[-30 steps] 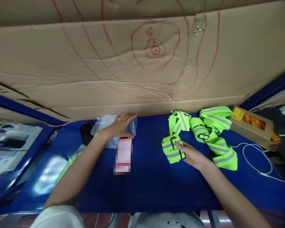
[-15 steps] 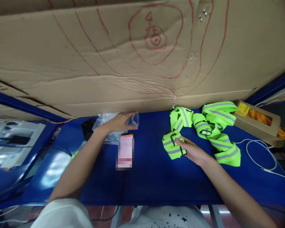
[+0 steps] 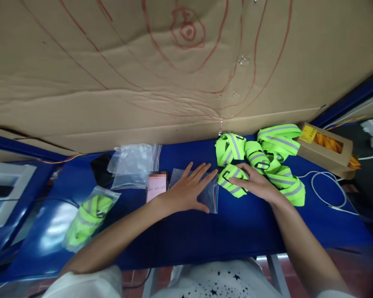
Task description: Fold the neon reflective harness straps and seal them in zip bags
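My left hand (image 3: 191,188) lies with fingers spread on a clear plastic zip bag (image 3: 211,198), flat on the blue table beside a phone (image 3: 157,185). My right hand (image 3: 251,182) grips a folded bundle of neon-green reflective strap (image 3: 233,181) with grey stripes and black buckles. The bundle is close to the bag's right edge. Behind and to the right of it are several more reflective straps (image 3: 279,140), coiled or loosely folded. A packed strap in a clear bag (image 3: 88,217) rests at the left, near my left forearm.
A stack of clear bags (image 3: 132,165) and a black object (image 3: 101,169) lie at the back left. At the right stand a cardboard box (image 3: 326,151) with orange contents and a coiled white cable (image 3: 328,190). A cardboard wall (image 3: 112,111) with red marks borders the back.
My left hand has moved from the bag stack to the right, past the phone, bringing one bag to the table's middle. The right hand keeps holding the strap bundle.
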Tool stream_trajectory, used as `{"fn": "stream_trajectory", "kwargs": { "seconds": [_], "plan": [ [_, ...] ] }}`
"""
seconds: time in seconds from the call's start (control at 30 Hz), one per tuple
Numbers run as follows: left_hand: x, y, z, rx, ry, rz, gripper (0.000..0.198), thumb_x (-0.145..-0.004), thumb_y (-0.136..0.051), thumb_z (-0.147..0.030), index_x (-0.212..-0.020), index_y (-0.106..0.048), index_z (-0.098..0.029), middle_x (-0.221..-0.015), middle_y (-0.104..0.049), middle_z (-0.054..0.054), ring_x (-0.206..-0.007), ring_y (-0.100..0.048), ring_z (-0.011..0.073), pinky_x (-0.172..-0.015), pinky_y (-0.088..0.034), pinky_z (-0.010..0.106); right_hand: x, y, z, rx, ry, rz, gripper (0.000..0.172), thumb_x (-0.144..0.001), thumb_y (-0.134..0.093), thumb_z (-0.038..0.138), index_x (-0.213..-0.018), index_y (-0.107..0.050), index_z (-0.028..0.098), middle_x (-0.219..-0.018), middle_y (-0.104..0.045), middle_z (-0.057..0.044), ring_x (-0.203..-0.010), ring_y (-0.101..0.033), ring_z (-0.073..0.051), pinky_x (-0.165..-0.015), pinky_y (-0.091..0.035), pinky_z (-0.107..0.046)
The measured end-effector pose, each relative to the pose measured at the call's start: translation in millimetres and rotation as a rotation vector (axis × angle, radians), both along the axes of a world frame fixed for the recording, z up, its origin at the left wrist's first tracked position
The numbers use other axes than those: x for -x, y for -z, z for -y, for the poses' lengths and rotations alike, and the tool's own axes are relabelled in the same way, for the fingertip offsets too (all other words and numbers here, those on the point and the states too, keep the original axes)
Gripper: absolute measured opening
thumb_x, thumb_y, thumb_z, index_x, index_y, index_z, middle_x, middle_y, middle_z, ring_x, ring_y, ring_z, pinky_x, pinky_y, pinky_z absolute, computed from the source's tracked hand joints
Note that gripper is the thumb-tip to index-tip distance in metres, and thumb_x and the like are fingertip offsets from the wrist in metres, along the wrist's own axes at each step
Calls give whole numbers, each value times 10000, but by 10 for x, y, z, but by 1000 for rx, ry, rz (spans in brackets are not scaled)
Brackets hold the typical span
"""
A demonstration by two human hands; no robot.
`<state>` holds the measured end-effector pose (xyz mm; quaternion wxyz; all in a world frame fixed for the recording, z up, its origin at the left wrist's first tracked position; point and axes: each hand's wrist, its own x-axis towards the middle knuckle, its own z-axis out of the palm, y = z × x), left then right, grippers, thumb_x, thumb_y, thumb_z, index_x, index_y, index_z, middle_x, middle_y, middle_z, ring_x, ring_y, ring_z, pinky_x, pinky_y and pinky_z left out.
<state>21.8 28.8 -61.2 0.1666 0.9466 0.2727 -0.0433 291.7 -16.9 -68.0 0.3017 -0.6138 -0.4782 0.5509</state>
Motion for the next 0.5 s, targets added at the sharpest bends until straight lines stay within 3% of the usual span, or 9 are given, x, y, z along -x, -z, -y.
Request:
{"fn": "stream_trajectory", "kwargs": {
  "seconds": [0.17, 0.27, 0.37, 0.5],
  "plan": [
    [-53, 178, 41, 8, -14, -20, 1234, -770, -695, -772, -1667, -77, -192, -1702, -235, 229, -1595, -205, 390, -1276, -37, 656, -39, 13, 13, -31, -70, 97, 533, -777, -766, 637, -1061, -623, 210, -836, -682, 20, -711, -599, -150, -673, -485, -280],
    [-110, 195, 125, -46, -78, -1, 1156, -813, -687, -704, -1658, -123, -153, -1704, -227, 234, -1599, -187, 393, -1270, 32, 668, -41, -7, 25, -49, -129, 103, 540, -805, -726, 651, -1096, -643, 204, -887, -688, 7, -754, -609, -157, -685, -483, -277],
    [-172, 218, 171, -71, -123, 34, 1213, -785, -691, -738, -1653, -113, -117, -1701, -214, 253, -1600, -161, 412, -1253, 96, 688, -40, -6, 23, -75, -162, 143, 543, -827, -697, 670, -1106, -663, 205, -996, -711, -15, -854, -642, -187, -751, -486, -294],
    [-241, 248, 169, -31, -159, 63, 1225, -771, -695, -771, -1644, -130, -124, -1656, -340, 249, -1562, -288, 395, -1276, 5, 677, -16, 23, 19, -114, -195, 200, 547, -860, -657, 689, -1128, -692, 214, -1098, -734, -35, -997, -668, -240, -847, -475, -320]
  ]
}}
